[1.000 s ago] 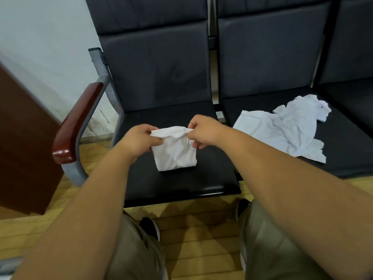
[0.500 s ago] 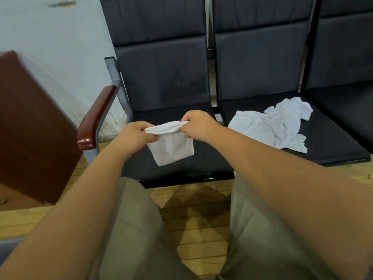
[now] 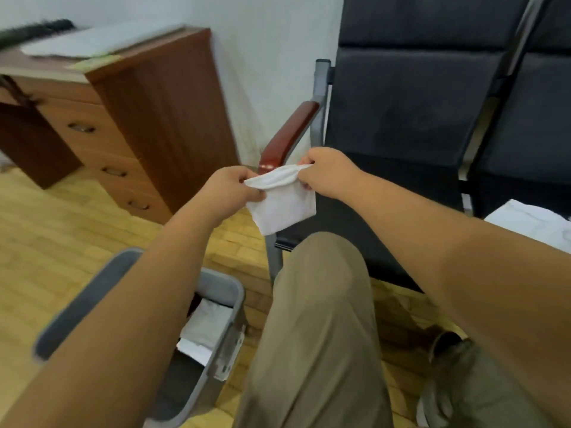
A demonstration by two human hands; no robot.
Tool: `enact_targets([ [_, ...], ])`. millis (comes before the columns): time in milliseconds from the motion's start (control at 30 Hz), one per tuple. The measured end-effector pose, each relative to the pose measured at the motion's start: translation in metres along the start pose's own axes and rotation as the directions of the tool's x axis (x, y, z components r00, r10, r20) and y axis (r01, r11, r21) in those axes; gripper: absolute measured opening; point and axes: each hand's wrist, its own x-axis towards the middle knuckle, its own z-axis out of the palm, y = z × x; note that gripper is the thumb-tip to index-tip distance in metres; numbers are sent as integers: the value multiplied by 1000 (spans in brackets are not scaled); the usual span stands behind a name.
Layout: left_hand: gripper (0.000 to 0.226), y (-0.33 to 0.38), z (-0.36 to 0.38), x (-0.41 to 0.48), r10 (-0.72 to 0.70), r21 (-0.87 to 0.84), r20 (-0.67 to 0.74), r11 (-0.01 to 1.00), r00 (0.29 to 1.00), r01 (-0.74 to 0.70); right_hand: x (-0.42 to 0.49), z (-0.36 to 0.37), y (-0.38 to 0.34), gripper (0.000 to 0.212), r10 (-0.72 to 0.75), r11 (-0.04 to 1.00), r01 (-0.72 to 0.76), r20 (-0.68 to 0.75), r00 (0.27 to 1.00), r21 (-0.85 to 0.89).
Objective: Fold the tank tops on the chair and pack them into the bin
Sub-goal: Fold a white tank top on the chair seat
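Both hands are on it: left hand (image 3: 230, 188) and right hand (image 3: 327, 176) each pinch a top corner of the folded tank top (image 3: 282, 205), fingers curled into the cloth. It hangs in mid-air, just in front of the chair (image 3: 401, 118) armrest (image 3: 290, 134). Low left, the grey bin (image 3: 223, 287) holds folded white cloth (image 3: 207, 329). Another white tank top (image 3: 531, 225) lies on the next seat.

The left forearm (image 3: 123, 319) hides most of the bin (image 3: 222, 287) and the white cloth (image 3: 205, 325) inside. The right edge cuts off a tank top (image 3: 531, 225). Items (image 3: 92, 41) on the wooden surface (image 3: 154, 97) are blurred.
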Motion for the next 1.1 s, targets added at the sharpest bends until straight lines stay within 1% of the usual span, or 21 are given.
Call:
enact_targets([
  [100, 17, -46, -27, -21, -90, 31, -45, 995, 995, 92, 14, 49, -31, 15, -80, 992, 91, 129, 988, -86],
  [200, 18, -95, -48, -43, -183, 73, -95, 979, 979, 190, 27, 102, -60, 19, -133, 968, 186, 283, 950, -170],
  [300, 18, -149, -60, -65, -297, 80, -97, 949, 950, 305, 33, 161, -81, 23, -150, 934, 273, 439, 886, -230],
  [400, 13, -198, -62, -85, -396, 94, -99, 910, 913, 405, 33, 219, -92, 17, -139, 861, 391, 589, 796, -325],
  [467, 12, -227, -57, -97, -452, 87, -98, 884, 887, 460, 33, 258, -93, 17, -118, 815, 447, 650, 751, -369],
  [500, 13, -241, -53, -103, -479, 73, -98, 871, 873, 486, 34, 277, -92, 19, -108, 807, 461, 676, 729, -368],
  [567, 16, -265, -42, -115, -530, 23, -100, 845, 842, 535, 33, 311, -85, 30, -87, 804, 471, 713, 696, -362],
  [700, 14, -308, -13, -130, -593, -61, -69, 805, 802, 590, 28, 354, -60, 34, -54, 793, 486, 753, 656, -367],
  [800, 16, -328, 4, -131, -610, -108, -37, 790, 792, 603, 32, 366, -50, 35, -22, 770, 513, 787, 616, -380],
  [867, 20, -333, 10, -128, -640, -139, -11, 761, 768, 633, 38, 372, -48, 37, -5, 760, 524, 803, 596, -384],
  [967, 22, -341, 17, -116, -666, -156, 7, 736, 746, 658, 45, 377, -44, 38, 25, 780, 497, 811, 584, -381],
  [1033, 39, -350, 19, -107, -693, -111, -6, 717, 721, 689, 51, 380, -45, 37, 3, 818, 456, 794, 607, -351],
  [1100, 62, -358, 19, -101, -751, -55, -37, 660, 659, 749, 56, 381, -49, 38, -18, 849, 412, 762, 648, -330],
])
